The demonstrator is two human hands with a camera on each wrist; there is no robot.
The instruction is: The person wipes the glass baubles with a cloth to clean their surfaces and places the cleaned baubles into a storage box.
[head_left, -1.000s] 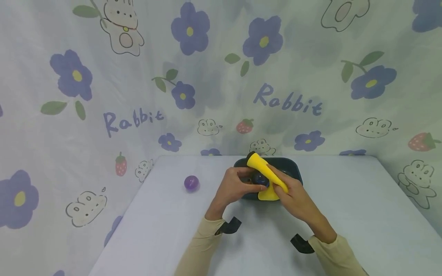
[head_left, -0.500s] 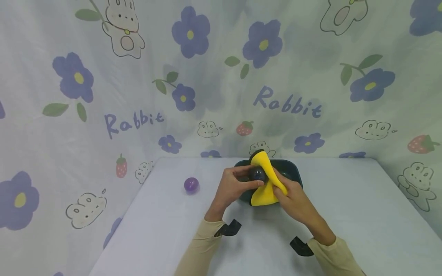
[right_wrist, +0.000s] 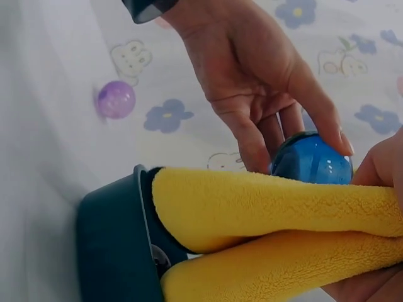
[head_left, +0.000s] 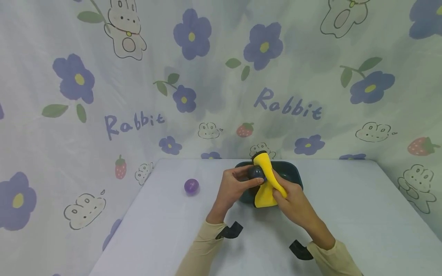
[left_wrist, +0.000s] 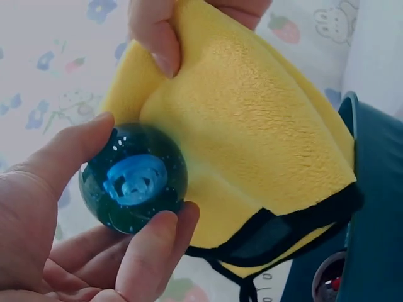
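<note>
The work in hand looks to be the wiping of a blue ball (head_left: 257, 173) with a yellow cloth (head_left: 267, 184), and it appears to be in mid-course: the left hand (head_left: 235, 187) has the ball pinched between thumb and curled fingertips, raised just above the near edge of a dark teal tray (head_left: 293, 174), while the right hand (head_left: 293, 201) grips the cloth, fingers closed round its folds, and lays it against the side of the ball that faces away from the left palm. A purple ball (head_left: 191, 186) lies on the white table (head_left: 362, 214) well out beyond the back of the left hand, apart from both hands; whether it has been wiped cannot be told, so at most one ball seems to be under treatment and the setting down of the blue one appears to remain. The head view gives the layout but leaves the ball nearly hidden between the hands. The left wrist view shows what it cannot: the ball (left_wrist: 133, 178) is glossy, dark blue-green, with a pale blue figure inside, the cloth (left_wrist: 252, 145) touches it and carries a black hem, and a right fingertip pinches the fold above. The right wrist view shows the cloth (right_wrist: 271, 207) draped over the tray's rim (right_wrist: 113, 239), the left fingers (right_wrist: 252, 141) round the ball (right_wrist: 312, 160), and the purple ball (right_wrist: 116, 99) beyond.
</note>
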